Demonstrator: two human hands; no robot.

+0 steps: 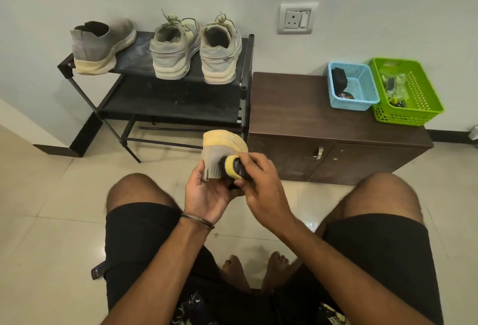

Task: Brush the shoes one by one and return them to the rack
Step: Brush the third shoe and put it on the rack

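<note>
Got my left hand (207, 190) cupping the shoe (219, 154) heel-up so my right hand (258, 182), wrapped round the brush (234, 166), can scrub it.

A blue basket (353, 86) and green basket (407, 91) sit on a brown cabinet (297, 115).

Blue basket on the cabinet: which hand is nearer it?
Right. The right hand, gripping the brush, is nearer the blue basket; the left hand sits farther left.
</note>
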